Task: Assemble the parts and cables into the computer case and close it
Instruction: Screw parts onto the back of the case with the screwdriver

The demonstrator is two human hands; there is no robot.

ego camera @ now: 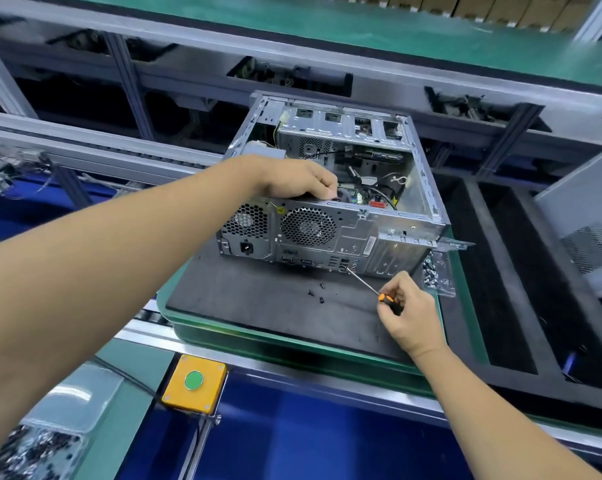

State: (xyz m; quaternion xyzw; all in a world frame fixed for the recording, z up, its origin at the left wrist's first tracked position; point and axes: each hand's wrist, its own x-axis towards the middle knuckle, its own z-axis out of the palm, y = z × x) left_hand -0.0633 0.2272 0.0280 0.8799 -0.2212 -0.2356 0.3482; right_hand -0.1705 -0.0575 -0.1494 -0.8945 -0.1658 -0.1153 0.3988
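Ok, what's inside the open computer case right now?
Inside the computer case: a metal drive cage, black cables, a circuit board with a red connector. The left hand, fingers curled over the rear rim, covers the near left corner.

The case (330,233) is bare silver-grey metal, its rear punched with honeycomb vent holes. The screwdriver (385,299) has an orange and black handle. The mat (258,303) is dark grey, in a green tray (292,337). A green button (193,380) sits on a yellow box (175,393). Loose screws (318,294) are black.
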